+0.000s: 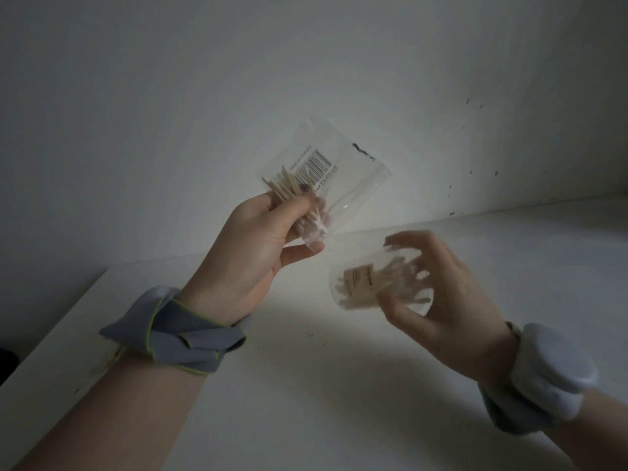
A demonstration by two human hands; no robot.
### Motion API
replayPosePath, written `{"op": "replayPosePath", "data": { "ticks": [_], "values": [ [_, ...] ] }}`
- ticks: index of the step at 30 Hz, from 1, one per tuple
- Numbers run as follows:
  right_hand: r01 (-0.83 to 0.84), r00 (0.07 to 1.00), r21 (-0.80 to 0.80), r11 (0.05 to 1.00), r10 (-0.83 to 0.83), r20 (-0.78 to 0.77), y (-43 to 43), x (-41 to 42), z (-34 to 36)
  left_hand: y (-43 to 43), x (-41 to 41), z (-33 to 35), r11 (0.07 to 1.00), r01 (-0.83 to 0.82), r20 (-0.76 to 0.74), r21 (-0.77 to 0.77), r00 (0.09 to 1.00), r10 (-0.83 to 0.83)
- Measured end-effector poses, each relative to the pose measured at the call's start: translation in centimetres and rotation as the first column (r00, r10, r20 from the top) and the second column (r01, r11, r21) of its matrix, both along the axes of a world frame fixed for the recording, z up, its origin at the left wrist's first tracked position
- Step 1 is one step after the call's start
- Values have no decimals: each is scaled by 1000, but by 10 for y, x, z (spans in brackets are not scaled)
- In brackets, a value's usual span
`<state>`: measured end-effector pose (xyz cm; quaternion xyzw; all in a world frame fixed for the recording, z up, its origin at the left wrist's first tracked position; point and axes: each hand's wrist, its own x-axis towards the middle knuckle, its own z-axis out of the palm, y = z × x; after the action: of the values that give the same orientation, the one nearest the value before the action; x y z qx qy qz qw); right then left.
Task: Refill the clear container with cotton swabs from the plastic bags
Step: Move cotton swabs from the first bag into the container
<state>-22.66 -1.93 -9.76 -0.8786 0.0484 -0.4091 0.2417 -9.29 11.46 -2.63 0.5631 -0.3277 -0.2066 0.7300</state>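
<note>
Above worktop (339,385): plastic bag (346,178) near clear container (356,287).
Left hand (248,266): pinches plastic bag over its cotton swabs (285,188).
Right hand (438,294): fingers curled round clear container.

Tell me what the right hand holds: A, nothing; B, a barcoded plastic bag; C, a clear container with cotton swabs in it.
C: the right hand grips the clear container with cotton swabs inside; the left hand holds the barcoded plastic bag.
</note>
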Motion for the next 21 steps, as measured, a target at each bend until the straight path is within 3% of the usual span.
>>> {"op": "replayPosePath", "data": {
  "ticks": [6,11,16,21],
  "values": [
    [-109,984,65,992,98,151,2,-4,8,1,-1,0,1000,9,11,5,1000,-9],
    [-36,999,50,998,37,-25,-1,0,-1,1,0,1,1000,10,7,-1,1000,-10],
    [-133,975,64,989,119,190,-1,-3,7,1,1,1,1000,7,6,3,1000,-7],
    [-46,999,-49,998,47,16,-4,3,-1,2,1,1,1000,23,5,15,1000,-23]
  ]
}}
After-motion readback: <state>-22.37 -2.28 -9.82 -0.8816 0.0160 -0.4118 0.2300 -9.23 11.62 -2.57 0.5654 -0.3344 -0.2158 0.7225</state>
